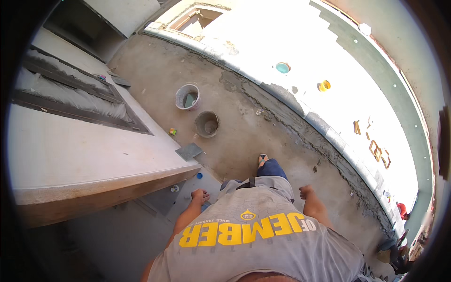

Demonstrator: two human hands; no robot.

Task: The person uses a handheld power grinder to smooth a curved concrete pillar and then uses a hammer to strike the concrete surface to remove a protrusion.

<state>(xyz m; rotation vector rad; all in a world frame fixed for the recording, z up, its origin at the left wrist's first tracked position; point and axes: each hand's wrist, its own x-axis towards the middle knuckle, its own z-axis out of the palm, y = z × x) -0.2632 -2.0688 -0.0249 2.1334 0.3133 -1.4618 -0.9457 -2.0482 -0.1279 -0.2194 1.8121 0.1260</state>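
Note:
My left hand [200, 195] hangs beside my hip, its fingers slightly apart and nothing visible in them. Below it is the grey tiled floor [159, 202], with a blue round cap [199, 176] and a small white round item [174, 188] nearby. On the other side, my right hand [306, 191] hangs away from my body over the cement floor. Its fingers are loosely curled in, and no object shows in them. Neither hand touches any of the things around.
Ahead stand a pale bucket [188, 97] and a dark bucket [207, 124]. A grey tile piece [189, 152] lies by the wall corner, near a small colourful packet [173, 131]. A rough mortar ledge [300, 127] edges the floor on the right; beyond it are a yellow container [324, 86] and wooden frames [375, 150].

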